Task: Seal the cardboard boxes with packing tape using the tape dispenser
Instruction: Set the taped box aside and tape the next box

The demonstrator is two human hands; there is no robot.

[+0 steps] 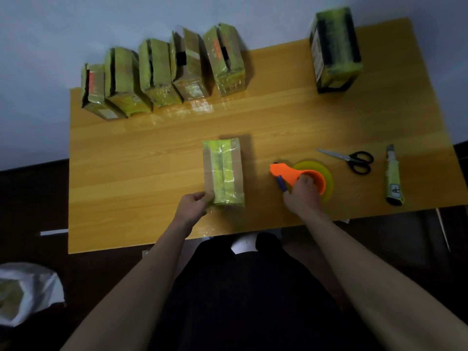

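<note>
A small cardboard box lies flat in the middle of the wooden table, a strip of yellow-green tape running down its top. My left hand pinches the box's near left corner. To the right, my right hand grips the orange tape dispenser, which carries a yellow tape roll and rests on the table. Its orange nose points left toward the box, a hand's width away.
Several taped boxes stand in a row along the far left edge. A taller dark box stands at the far right. Black-handled scissors and a utility knife lie right of the dispenser. A white bag sits on the floor at left.
</note>
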